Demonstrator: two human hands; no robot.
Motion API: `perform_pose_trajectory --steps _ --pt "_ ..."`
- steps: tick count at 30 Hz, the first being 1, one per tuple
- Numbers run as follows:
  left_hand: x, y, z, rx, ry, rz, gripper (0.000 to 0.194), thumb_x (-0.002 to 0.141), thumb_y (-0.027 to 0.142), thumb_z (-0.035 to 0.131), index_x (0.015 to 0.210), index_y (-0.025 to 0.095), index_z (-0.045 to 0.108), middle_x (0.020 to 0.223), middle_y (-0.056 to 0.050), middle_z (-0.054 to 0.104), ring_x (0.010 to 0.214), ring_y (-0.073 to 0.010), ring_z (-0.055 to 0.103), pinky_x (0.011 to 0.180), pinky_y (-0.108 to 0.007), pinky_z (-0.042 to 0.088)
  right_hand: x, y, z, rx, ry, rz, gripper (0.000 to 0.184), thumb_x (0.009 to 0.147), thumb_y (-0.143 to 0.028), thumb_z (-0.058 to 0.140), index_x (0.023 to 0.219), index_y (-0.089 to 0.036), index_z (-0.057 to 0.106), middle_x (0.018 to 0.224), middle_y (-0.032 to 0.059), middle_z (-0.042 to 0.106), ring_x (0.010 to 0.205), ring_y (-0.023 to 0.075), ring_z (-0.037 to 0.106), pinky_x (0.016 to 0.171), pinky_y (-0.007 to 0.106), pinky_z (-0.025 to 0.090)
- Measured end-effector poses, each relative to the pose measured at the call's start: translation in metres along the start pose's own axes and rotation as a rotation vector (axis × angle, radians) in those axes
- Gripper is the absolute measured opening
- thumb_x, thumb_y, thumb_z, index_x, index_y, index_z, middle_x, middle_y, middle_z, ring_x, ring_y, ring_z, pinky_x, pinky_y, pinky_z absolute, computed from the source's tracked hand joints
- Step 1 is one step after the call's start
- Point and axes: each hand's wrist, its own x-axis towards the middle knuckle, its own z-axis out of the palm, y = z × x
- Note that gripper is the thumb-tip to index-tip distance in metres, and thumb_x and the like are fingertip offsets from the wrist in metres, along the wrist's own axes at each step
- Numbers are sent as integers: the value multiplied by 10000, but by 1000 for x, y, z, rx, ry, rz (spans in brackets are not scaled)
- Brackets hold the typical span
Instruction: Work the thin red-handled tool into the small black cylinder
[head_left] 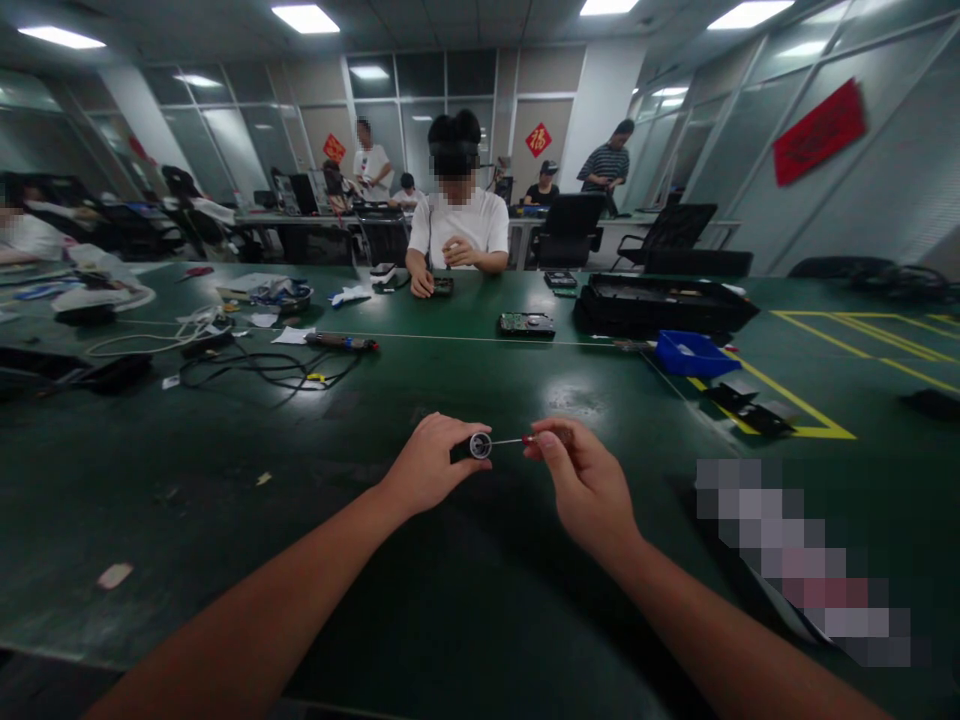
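The character "福" stands in gold on a red paper diamond on the far wall. Markings on the second diamond, to its left, and on the big red poster at right are too blurred to read.

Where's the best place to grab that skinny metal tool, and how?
Probably pinch the skinny metal tool by its red end, coming from the right, between thumb and fingers, as the right hand does. The bare shaft is thin and points left at the round piece in the left hand, so that side looks crowded.
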Motion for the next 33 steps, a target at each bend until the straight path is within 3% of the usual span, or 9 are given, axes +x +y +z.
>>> perform_pose_trajectory --steps 4,7,14,19,23,25,28,33 --pt "0 -1 0 3 -9 4 384 849 347 757 1210 254 663 1174 -30 729 1071 -246 635 969 -435 419 -1 -6 -3 -201 11 -104 237 898 -461 653 847 -232 687 728 11 701 650 177 658 617 292 479" --pt "0 -1 1 2 -9 6 381 852 344 756 1211 255 664 1168 -33 731 1080 -247 635 986 -440 411 -1 -9 -4 -288 44 -156 345 859 -483 684 646 -218 626 558 -26 592 482 124 535 495 256 387" --pt "-1 -3 2 1 -6 18 380 848 339 761 1203 246 665 1160 -30 731 1063 -234 633 960 -420 425 -1 -4 -2 -346 69 -243 447 847 -478 706 551 -207 510 490 -48 524 436 92 470 465 236 334" --pt "-1 -3 2 -2 -2 16 369 859 340 749 1205 248 661 1170 -29 728 1070 -233 634 957 -422 425 -2 -4 -2 -385 28 -269 360 869 -449 696 627 -204 588 545 -28 570 480 116 526 503 253 381" --pt "0 -3 2 -2 3 20 376 847 335 762 1200 249 665 1161 -30 733 1057 -235 639 943 -420 429 -3 -6 -4 -312 -42 -272 158 943 -332 597 950 -187 661 801 36 704 692 165 666 633 275 483" --pt "0 -3 2 4 -1 21 376 843 325 766 1198 251 665 1154 -25 735 1052 -234 640 938 -419 429 -3 -7 -4 -259 -93 -269 173 972 -276 526 1071 -181 630 910 61 722 794 179 693 698 290 508" --pt "0 -2 2 14 -11 18 376 839 314 770 1195 254 666 1149 -19 738 1049 -232 642 940 -419 426 -4 -8 -4 -218 -145 -271 184 991 -287 486 1048 -196 636 905 55 715 810 187 694 732 310 511" --pt "0 -2 2 4 11 2 393 833 314 777 1204 254 662 1128 -20 735 1034 -233 643 928 -412 437 -4 -5 1 -10 -57 -70 228 999 -357 494 1144 -232 617 904 39 709 833 197 691 743 330 521"
